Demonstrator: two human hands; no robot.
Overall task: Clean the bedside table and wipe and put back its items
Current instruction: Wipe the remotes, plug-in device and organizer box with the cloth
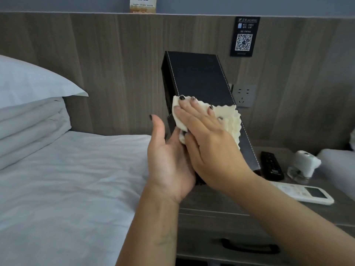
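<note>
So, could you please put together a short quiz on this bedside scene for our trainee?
1. True or false: the black box stands flat on the bedside table.
2. Which hand presses the cream cloth against the box? A) left hand B) right hand
3. Fill in: beside the black remote lies a ______ remote with a screen.

Key: 1 false, it is held up, tilted; 2 B, with straight fingers; 3 white.
</note>
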